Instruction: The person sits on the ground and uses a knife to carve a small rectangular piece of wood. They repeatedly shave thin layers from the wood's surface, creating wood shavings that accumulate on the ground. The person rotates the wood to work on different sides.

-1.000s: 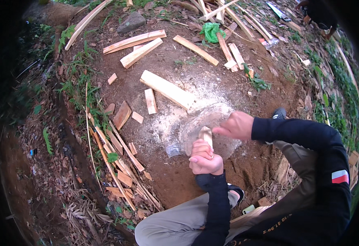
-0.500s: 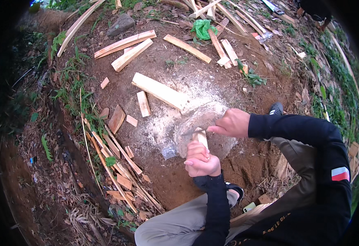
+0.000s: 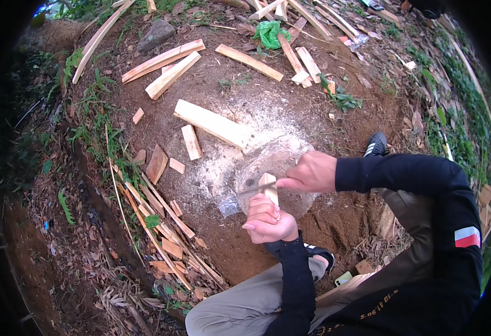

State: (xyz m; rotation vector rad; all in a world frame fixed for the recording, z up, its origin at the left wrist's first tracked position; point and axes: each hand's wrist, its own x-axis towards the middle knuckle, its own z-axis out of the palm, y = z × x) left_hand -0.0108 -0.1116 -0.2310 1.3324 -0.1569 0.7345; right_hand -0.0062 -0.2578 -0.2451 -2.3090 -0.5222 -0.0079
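Note:
My left hand (image 3: 269,220) is wrapped round a short pale piece of wood (image 3: 268,182), whose bevelled top end sticks up above the fist. Closed on the handle end of a thin dark blade-like tool (image 3: 255,189), my right hand (image 3: 311,173) is just right of the wood. The tool points left across the wood near its top; its handle is hidden, and blur keeps me from telling whether it is a knife or a file. Both hands are over a round, flat-topped block (image 3: 279,148) dusted with sawdust.
A thick plank (image 3: 214,124) and a short offcut (image 3: 191,142) lie beyond the block. Thin wood strips (image 3: 161,235) are heaped on the left. Farther off are more battens (image 3: 249,62) and a green plastic bag (image 3: 269,35). A phone (image 3: 343,278) lies by my leg.
My right hand and the tool have shifted slightly left and down against the wood. The left hand still grips the wood, slightly lower and farther left, and more of its bevelled end shows.

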